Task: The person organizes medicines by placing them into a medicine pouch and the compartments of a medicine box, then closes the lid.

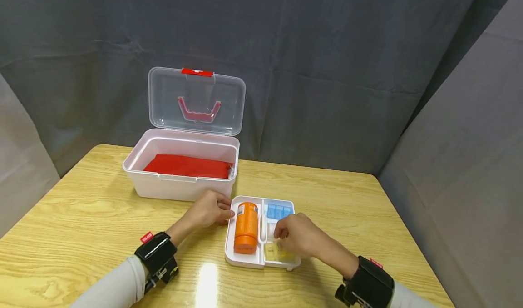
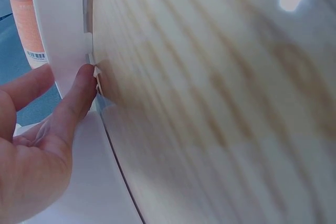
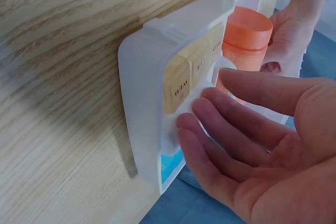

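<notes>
A white divided tray (image 1: 261, 263) lies on the table, an orange pill bottle (image 1: 246, 226) in its left compartment. My left hand (image 1: 210, 210) grips the tray's left wall; in the left wrist view the thumb (image 2: 34, 85) lies at the rim and a finger against the outer side. Over the right compartment my right hand (image 1: 300, 235) hovers with loosely bent fingers, the fingertips right at a small white item (image 3: 170, 135) they partly cover. A yellow lettered pill box (image 3: 191, 69) lies on its near side, and a blue pill box (image 1: 279, 211) on its far side.
A white box (image 1: 163, 186) stands behind the tray at left, its clear lid (image 1: 163, 99) raised and a red pouch (image 1: 184, 166) inside. The lid has a red handle (image 1: 198, 116). Grey curtains (image 1: 327, 72) surround the wooden table (image 1: 355, 208).
</notes>
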Available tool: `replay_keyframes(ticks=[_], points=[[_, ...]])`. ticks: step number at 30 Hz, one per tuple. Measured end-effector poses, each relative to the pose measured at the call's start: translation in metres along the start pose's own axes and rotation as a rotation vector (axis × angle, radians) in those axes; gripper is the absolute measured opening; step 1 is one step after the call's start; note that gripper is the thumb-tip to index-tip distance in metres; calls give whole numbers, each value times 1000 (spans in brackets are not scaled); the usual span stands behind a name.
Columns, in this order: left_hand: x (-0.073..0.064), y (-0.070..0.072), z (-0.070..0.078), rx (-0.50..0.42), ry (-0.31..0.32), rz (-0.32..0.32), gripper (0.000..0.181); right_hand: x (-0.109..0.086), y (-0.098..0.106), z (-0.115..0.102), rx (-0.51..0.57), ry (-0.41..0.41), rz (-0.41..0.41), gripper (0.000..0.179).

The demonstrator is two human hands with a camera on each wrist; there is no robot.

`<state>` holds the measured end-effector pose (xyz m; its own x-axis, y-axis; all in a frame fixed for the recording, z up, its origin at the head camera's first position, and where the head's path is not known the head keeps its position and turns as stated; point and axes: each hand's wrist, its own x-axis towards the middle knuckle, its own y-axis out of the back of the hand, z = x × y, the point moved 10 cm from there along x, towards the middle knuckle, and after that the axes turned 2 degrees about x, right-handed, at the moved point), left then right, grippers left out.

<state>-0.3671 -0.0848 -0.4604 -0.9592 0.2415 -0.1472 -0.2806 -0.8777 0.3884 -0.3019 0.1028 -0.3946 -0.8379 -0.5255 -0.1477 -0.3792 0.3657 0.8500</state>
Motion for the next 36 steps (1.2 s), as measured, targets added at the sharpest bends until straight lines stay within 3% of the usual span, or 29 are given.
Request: replay_keyframes(ticks=[3,8,11,15,21,29,36], points=[[0,0,0,-3,3,2,29,1,10,4,3,-9,69,8],[0,0,0,-8,7,0,30,2,27,21,-9,-93,195,3],[-1,0,0,-6,2,-3,30,1,31,36,-10,-164,235,17],[-1,1,1,-9,3,4,30,1,26,56,5,-242,212,37],[-1,1,-1,18,12,25,31,3,8,75,124,-288,161,38],[0,0,0,44,4,62,25,4,7,85,242,-263,241,36],[-2,3,7,86,-52,134,18,5,3,93,333,-271,286,36]])
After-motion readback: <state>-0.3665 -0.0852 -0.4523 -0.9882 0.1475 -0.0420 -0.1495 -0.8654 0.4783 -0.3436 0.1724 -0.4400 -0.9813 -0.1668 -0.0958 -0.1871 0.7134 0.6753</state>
